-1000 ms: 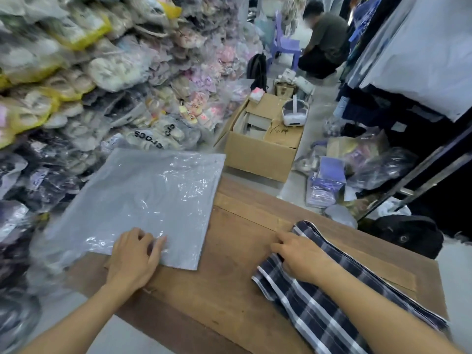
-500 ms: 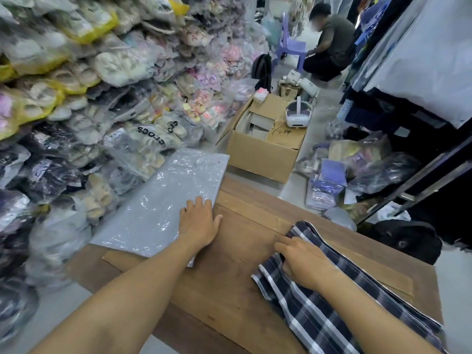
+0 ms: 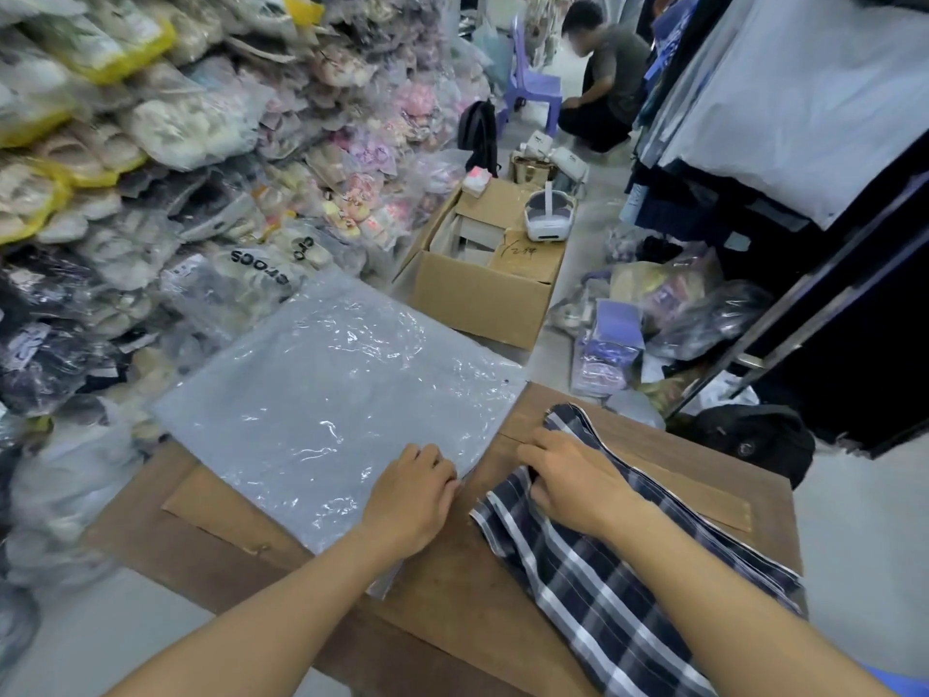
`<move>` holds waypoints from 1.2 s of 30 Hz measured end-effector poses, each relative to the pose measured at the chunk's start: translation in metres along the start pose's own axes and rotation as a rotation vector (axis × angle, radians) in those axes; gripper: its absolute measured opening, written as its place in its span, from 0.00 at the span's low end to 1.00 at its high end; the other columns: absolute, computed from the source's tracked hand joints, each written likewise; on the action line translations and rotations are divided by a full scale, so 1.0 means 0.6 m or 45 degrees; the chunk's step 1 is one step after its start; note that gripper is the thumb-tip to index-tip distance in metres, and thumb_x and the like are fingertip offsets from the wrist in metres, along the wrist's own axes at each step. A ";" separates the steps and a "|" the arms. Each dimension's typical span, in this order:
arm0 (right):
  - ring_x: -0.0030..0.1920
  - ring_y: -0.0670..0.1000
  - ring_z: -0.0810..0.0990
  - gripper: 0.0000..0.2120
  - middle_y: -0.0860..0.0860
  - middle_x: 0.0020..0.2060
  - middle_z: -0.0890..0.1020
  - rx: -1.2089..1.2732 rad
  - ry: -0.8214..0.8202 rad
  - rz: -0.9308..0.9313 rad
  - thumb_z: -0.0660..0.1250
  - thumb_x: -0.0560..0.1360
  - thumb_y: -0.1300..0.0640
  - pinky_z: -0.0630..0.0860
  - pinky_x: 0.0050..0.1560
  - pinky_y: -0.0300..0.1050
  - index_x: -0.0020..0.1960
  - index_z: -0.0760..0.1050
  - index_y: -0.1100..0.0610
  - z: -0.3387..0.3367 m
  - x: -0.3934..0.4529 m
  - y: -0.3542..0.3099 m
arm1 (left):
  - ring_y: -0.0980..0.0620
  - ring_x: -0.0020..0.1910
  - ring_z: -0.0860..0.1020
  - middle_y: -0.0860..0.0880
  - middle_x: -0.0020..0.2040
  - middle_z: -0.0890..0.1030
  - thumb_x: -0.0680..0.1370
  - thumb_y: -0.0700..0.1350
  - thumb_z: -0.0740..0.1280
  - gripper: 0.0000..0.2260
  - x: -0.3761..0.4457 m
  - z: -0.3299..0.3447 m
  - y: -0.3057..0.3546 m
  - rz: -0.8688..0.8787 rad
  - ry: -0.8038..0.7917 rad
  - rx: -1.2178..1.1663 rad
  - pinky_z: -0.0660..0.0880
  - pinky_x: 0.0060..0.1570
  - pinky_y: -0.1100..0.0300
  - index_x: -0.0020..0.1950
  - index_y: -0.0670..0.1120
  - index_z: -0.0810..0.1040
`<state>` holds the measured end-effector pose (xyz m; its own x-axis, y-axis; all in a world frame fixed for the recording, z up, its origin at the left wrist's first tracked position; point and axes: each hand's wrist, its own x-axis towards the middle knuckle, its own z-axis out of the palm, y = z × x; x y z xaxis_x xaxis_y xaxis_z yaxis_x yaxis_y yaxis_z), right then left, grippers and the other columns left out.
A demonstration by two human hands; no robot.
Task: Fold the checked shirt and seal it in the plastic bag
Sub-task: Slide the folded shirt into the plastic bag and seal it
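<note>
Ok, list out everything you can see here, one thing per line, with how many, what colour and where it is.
plastic bag: one, clear grey, flat on the table's left, overhanging its far edge
shirt: one, dark blue and white check, folded long on the table's right
table: one, brown wood, in front of the person
cardboard box: one, brown, open, on the floor beyond the table
headset: one, white, on the box flap
bagged shoes: many, mixed colours, stacked along the left
chair: one, purple, far back
backpack: one, black, near the chair
seated person: one, dark top, far back
left hand: on the bag's near right edge
right hand: on the shirt's far end
</note>
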<state>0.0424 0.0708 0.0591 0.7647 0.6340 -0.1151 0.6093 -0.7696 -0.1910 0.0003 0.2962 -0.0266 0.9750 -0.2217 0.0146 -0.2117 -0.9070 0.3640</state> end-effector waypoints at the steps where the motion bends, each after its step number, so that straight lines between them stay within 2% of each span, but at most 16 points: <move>1: 0.53 0.57 0.77 0.15 0.54 0.55 0.78 -0.001 0.014 -0.011 0.63 0.73 0.64 0.64 0.41 0.45 0.59 0.77 0.57 -0.005 -0.003 -0.003 | 0.45 0.51 0.73 0.48 0.50 0.77 0.81 0.49 0.61 0.10 0.000 0.003 0.013 0.045 -0.025 -0.002 0.73 0.45 0.52 0.51 0.46 0.79; 3: 0.54 0.58 0.76 0.15 0.54 0.55 0.78 0.006 0.049 -0.029 0.62 0.74 0.63 0.64 0.42 0.45 0.59 0.78 0.57 -0.015 -0.009 -0.011 | 0.43 0.51 0.74 0.47 0.49 0.77 0.78 0.48 0.63 0.08 -0.001 0.009 0.032 0.075 -0.095 0.018 0.74 0.41 0.50 0.49 0.45 0.78; 6: 0.54 0.57 0.77 0.14 0.54 0.54 0.79 0.060 0.139 -0.076 0.64 0.74 0.63 0.65 0.43 0.44 0.58 0.79 0.57 -0.026 -0.011 -0.027 | 0.45 0.51 0.73 0.48 0.50 0.76 0.76 0.49 0.63 0.07 0.006 0.004 0.051 -0.012 -0.228 0.025 0.76 0.42 0.49 0.48 0.47 0.76; 8: 0.52 0.57 0.77 0.15 0.54 0.53 0.80 0.082 0.142 -0.127 0.65 0.73 0.63 0.66 0.43 0.43 0.58 0.79 0.57 -0.022 -0.011 -0.041 | 0.47 0.46 0.75 0.49 0.48 0.76 0.77 0.47 0.64 0.04 0.017 -0.008 0.058 -0.159 -0.158 -0.184 0.75 0.43 0.51 0.45 0.49 0.77; 11: 0.51 0.58 0.76 0.15 0.55 0.52 0.78 0.145 0.057 -0.150 0.64 0.73 0.62 0.73 0.44 0.50 0.59 0.78 0.57 0.000 -0.015 -0.053 | 0.54 0.41 0.76 0.52 0.45 0.75 0.78 0.47 0.67 0.06 0.022 -0.020 0.059 -0.276 -0.004 -0.486 0.75 0.44 0.55 0.41 0.53 0.76; 15: 0.49 0.57 0.75 0.11 0.54 0.50 0.76 0.189 -0.014 -0.141 0.62 0.74 0.60 0.77 0.45 0.58 0.55 0.77 0.56 0.026 -0.022 -0.057 | 0.55 0.40 0.76 0.55 0.44 0.73 0.80 0.50 0.64 0.07 0.007 -0.022 0.054 -0.341 0.064 -0.449 0.75 0.42 0.54 0.43 0.53 0.76; 19: 0.48 0.56 0.74 0.11 0.53 0.50 0.76 0.173 -0.037 -0.143 0.60 0.74 0.57 0.78 0.43 0.58 0.53 0.76 0.55 0.035 -0.023 -0.060 | 0.52 0.38 0.75 0.51 0.44 0.72 0.81 0.48 0.63 0.07 0.003 -0.024 0.061 -0.455 0.213 -0.456 0.74 0.41 0.52 0.45 0.48 0.77; 24: 0.46 0.56 0.73 0.10 0.53 0.47 0.76 0.187 -0.066 -0.183 0.60 0.73 0.56 0.76 0.42 0.56 0.50 0.77 0.56 0.024 -0.032 -0.069 | 0.47 0.36 0.75 0.49 0.46 0.71 0.82 0.46 0.62 0.08 0.002 -0.025 0.066 -0.453 0.275 -0.393 0.76 0.39 0.47 0.47 0.44 0.77; 29: 0.46 0.56 0.74 0.12 0.54 0.46 0.78 0.177 -0.083 -0.252 0.62 0.72 0.56 0.67 0.42 0.46 0.51 0.79 0.57 0.008 -0.043 -0.089 | 0.45 0.36 0.76 0.48 0.46 0.72 0.81 0.44 0.64 0.06 0.009 -0.032 0.062 -0.473 0.352 -0.442 0.76 0.40 0.45 0.46 0.44 0.77; 32: 0.48 0.55 0.74 0.13 0.54 0.48 0.78 0.205 -0.144 -0.233 0.61 0.73 0.55 0.70 0.42 0.47 0.54 0.79 0.56 0.013 -0.040 -0.088 | 0.49 0.37 0.76 0.50 0.45 0.72 0.81 0.45 0.64 0.06 0.005 -0.035 0.064 -0.348 0.333 -0.478 0.76 0.40 0.47 0.46 0.45 0.77; 36: 0.50 0.56 0.75 0.14 0.54 0.48 0.77 0.213 -0.164 -0.075 0.59 0.75 0.53 0.74 0.46 0.52 0.55 0.77 0.56 0.022 -0.019 -0.064 | 0.50 0.36 0.77 0.53 0.45 0.74 0.81 0.48 0.64 0.05 -0.006 -0.036 0.065 -0.201 0.292 -0.398 0.77 0.37 0.49 0.48 0.48 0.78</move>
<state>0.0073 0.0940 0.0551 0.6892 0.6901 -0.2207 0.6004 -0.7145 -0.3592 -0.0099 0.2693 0.0077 0.9911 0.0286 0.1300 -0.0623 -0.7631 0.6433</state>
